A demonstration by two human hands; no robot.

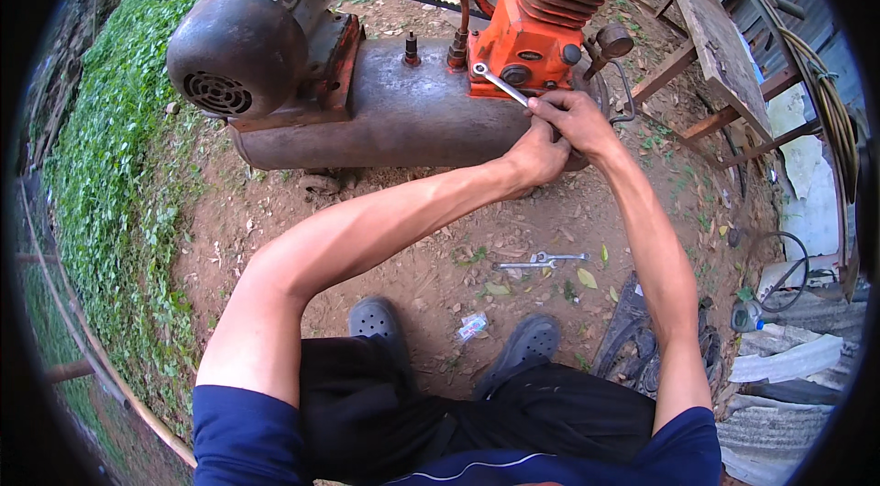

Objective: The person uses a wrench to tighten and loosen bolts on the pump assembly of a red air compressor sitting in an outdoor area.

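Note:
A silver combination wrench (504, 85) slants across the front of the orange compressor pump (541, 18). Its ring end lies at the lower left corner of the pump's base. My right hand (576, 122) is closed round the handle's lower end. Just below, my left hand (541, 154) is curled and touches the right one; what its fingers hold, if anything, is hidden. Both hands are in front of the brown-grey air tank (412, 115) that carries the pump. A round plug (516, 75) and a dark knob (572, 54) stick out of the pump's front.
An electric motor (238, 50) sits at the tank's left end. Wrenches (543, 260) lie on the dirt before my feet, by a small wrapper (472, 327). A wooden bench (706, 37) and coiled hose (825, 110) stand at right; corrugated sheets (779, 431) lie lower right.

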